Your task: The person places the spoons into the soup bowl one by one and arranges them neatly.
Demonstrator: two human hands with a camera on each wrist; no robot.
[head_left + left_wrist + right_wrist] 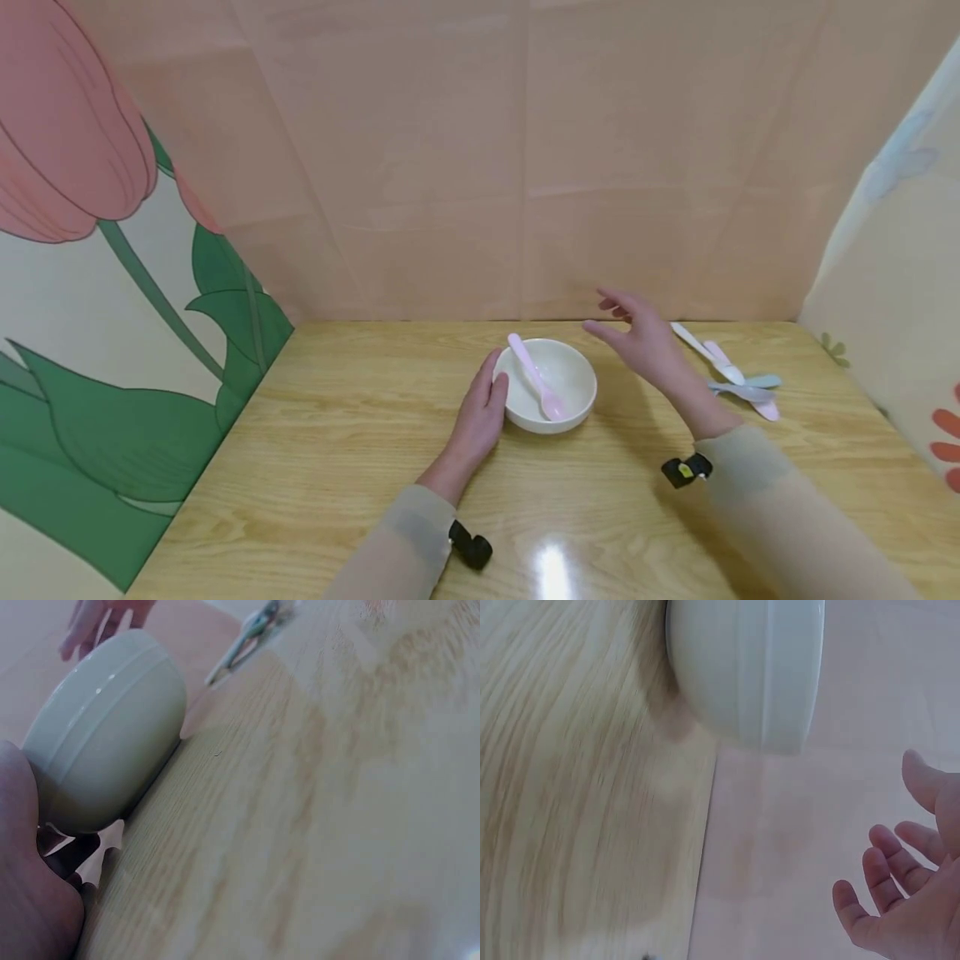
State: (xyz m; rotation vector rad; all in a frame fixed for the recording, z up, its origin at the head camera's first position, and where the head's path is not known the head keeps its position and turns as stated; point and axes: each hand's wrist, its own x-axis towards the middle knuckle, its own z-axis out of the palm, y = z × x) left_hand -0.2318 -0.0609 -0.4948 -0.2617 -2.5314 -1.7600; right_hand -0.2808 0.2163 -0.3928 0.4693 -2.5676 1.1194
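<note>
A white bowl stands on the table with a pink spoon inside, its handle leaning over the far left rim. My left hand grips the bowl's left side, thumb near the rim. The left wrist view shows the bowl's outer wall against that hand, with the fingers reaching in low under its curve. Raised to the right of the bowl, my right hand is apart from it, fingers spread and loosely bent. In the right wrist view nothing lies in this hand.
Several plastic utensils lie in a loose pile at the right of the wooden table, among them a white one and a light blue one. A pink cloth backdrop rises at the far edge, with printed panels at both sides.
</note>
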